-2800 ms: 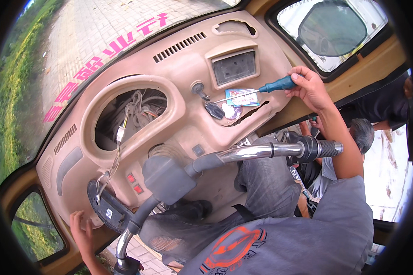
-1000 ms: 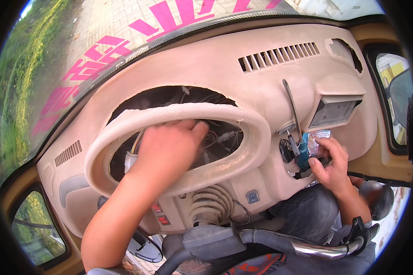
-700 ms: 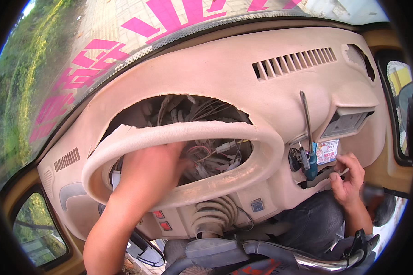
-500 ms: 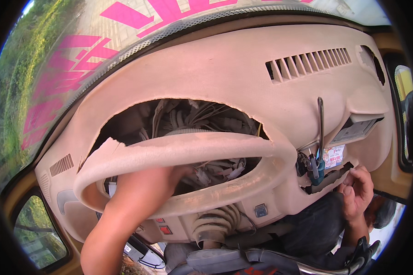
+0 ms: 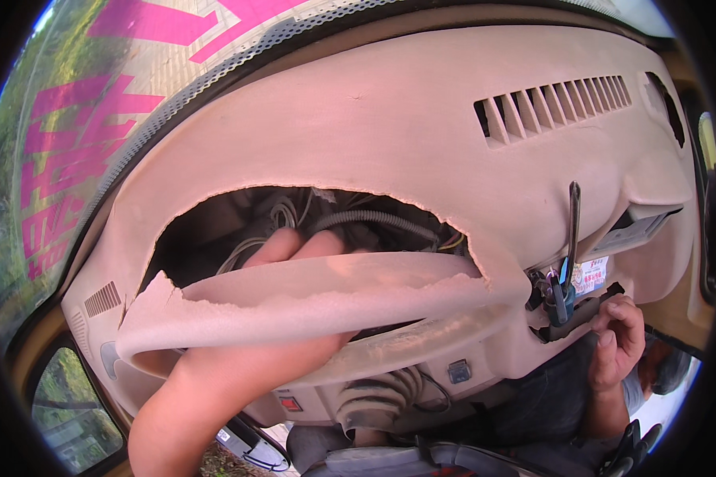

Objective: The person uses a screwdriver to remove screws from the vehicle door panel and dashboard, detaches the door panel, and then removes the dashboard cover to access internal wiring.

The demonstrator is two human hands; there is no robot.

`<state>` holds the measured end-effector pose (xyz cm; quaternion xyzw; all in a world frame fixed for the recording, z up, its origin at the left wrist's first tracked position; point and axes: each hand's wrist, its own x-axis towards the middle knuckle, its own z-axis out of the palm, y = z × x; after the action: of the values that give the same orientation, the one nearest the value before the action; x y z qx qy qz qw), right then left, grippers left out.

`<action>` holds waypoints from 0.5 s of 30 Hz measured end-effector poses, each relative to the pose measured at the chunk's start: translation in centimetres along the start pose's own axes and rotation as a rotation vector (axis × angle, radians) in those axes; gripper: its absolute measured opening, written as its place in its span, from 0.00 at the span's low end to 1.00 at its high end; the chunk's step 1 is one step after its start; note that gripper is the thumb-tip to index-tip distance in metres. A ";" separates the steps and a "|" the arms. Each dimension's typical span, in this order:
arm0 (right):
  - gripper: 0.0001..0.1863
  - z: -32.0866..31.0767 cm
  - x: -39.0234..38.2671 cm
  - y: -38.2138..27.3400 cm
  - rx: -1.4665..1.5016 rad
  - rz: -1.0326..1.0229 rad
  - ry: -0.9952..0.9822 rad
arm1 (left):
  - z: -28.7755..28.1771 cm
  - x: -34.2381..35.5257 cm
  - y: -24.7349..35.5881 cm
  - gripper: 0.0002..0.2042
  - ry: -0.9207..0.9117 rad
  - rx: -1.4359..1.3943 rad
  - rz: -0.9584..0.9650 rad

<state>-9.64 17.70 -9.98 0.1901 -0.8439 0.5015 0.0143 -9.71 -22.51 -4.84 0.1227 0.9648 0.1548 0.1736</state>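
My left hand [image 5: 298,248] reaches under the beige rim of the instrument opening [image 5: 358,282] and up among the wiring behind it. Two bent fingers show above the rim; the palm and whatever they grip are hidden. Thin grey wires [image 5: 243,253] run beside the fingers, and a ribbed conduit [image 5: 382,221] arches to their right. The opening's edge in the beige dashboard [image 5: 318,143] is ragged. My right hand does not appear.
A co-worker's hand [image 5: 619,334], fingers curled, is beside a broken opening at lower right. A long-shafted tool [image 5: 573,238] stands near it. Slatted vents [image 5: 557,110], a red switch [image 5: 290,404] and a ribbed column boot [image 5: 382,397] are around the dashboard.
My left hand has moved from the lower opening up behind the rim, so its fingers now show above. The view has shifted, and the rim appears lower and tilted. The co-worker's hand stays about where it was.
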 end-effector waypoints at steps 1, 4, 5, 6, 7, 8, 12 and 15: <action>0.18 0.0 0.2 -0.1 0.006 0.001 -0.016 | -0.6 0.6 0.5 0.12 0.004 0.022 0.047; 0.17 0.1 0.5 0.2 0.037 -0.025 -0.031 | 0.1 1.6 0.8 0.13 -0.014 -0.138 -0.027; 0.17 0.2 0.3 0.2 0.036 -0.021 -0.018 | 0.5 2.6 0.7 0.13 -0.077 -0.200 -0.068; 0.16 0.2 0.3 0.1 0.024 -0.008 -0.018 | 1.3 3.7 0.1 0.16 -0.127 -0.353 -0.053; 0.16 0.1 0.3 -0.2 0.019 0.018 -0.018 | 2.3 4.0 -0.2 0.14 -0.125 -0.242 0.015; 0.15 0.1 0.7 -0.3 0.034 0.037 -0.021 | 2.0 4.4 -0.1 0.12 -0.217 -0.235 -0.035; 0.13 0.3 1.0 -0.8 0.042 -0.057 -0.055 | 1.9 3.5 -1.0 0.11 -0.215 0.228 0.355; 0.14 0.8 0.9 -1.0 0.029 -0.147 -0.104 | 2.5 2.8 -1.8 0.09 -0.075 0.161 0.381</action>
<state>-10.00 16.35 -9.36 0.2775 -0.8199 0.5008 0.0047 -11.63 -22.69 -8.54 0.3220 0.9263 0.1026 0.1664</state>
